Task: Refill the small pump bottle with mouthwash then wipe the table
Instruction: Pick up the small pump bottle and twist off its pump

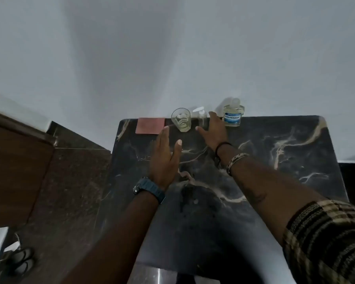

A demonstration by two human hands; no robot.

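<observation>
A small clear pump bottle (201, 116) stands at the far edge of the dark marble table (275, 181), close to the wall. My right hand (213, 130) reaches out beside it with fingers spread, the thumb and fingers on either side of the bottle; I cannot tell whether they touch it. A mouthwash bottle (233, 115) with a blue label stands just right of that hand. Left of the pump bottle stands a clear glass (181, 119). My left hand (165, 158) hovers flat over the table with straight fingers, near the glass. A pink cloth (150, 125) lies at the far left corner.
A grey wall rises directly behind the table. On the left is a wooden door or cabinet edge (19, 165) above a dark speckled floor (70, 191), with dark footwear (19, 261) at the lower left.
</observation>
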